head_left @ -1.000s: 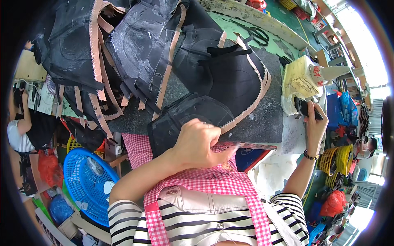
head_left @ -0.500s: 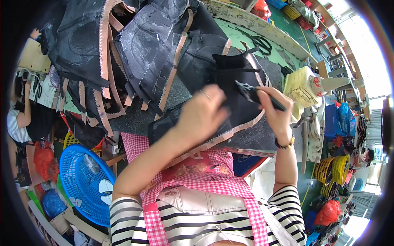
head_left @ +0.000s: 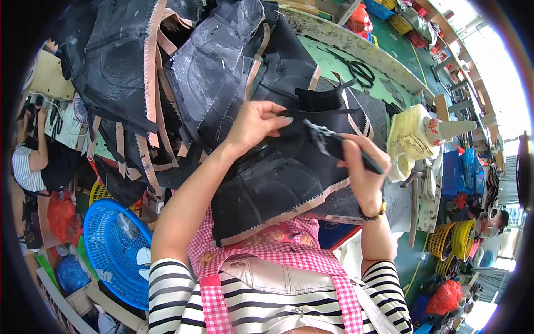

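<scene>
The left hand (head_left: 257, 123) reaches forward on a bare, nearly straight forearm, palm down, its fingers (head_left: 278, 118) spread flat and pressing. The right hand (head_left: 359, 167) is raised on a bent elbow, fingers curled closed in a pen-like grip, wrist wearing a bracelet.

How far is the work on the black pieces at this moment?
Done, it seems: a heap of black pieces with tan edges lies behind. In hand: the left hand presses on the top black piece while the right hand holds a dark brush to it. What is left cannot be judged.
</scene>
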Tool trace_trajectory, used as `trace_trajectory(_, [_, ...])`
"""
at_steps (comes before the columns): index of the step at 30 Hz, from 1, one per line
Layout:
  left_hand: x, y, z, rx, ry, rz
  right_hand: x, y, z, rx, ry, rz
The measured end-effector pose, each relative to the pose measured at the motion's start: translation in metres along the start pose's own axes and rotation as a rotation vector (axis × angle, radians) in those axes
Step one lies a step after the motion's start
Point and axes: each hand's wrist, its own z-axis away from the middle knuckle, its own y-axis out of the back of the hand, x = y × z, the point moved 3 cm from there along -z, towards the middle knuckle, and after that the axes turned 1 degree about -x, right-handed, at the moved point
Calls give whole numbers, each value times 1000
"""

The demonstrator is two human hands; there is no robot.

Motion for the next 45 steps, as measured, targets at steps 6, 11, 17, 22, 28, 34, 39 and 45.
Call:
trace_trajectory(6, [-9, 10, 9, -141, 38, 103, 23, -27, -17, -33, -25, 25])
trace_trajectory(11, [-2, 7, 13, -154, 28, 115, -6, -34, -19, -87, -76, -79])
trace_trajectory(17, [-7, 11, 15, -88, -3, 15, 34, -26, -22, 121, 67, 193])
trace_trajectory(22, [13, 7, 29, 284, -393, -628, 47, -1, -34, 102, -133, 146])
trace_trajectory(28, [6, -111, 87, -220, -491, -1326, 58, 21, -37, 0, -127, 240])
trace_trajectory(34, [7, -96, 79, -423, -343, -1312, 30, 176, -11, 328, -276, 324])
trace_trajectory(39, [29, -98, 59, -623, -240, -1142, 78, 195, 29, 185, -289, 836])
trace_trajectory(45, [40, -81, 49, -647, -324, -924, 55, 192, 52, 343, -488, 609])
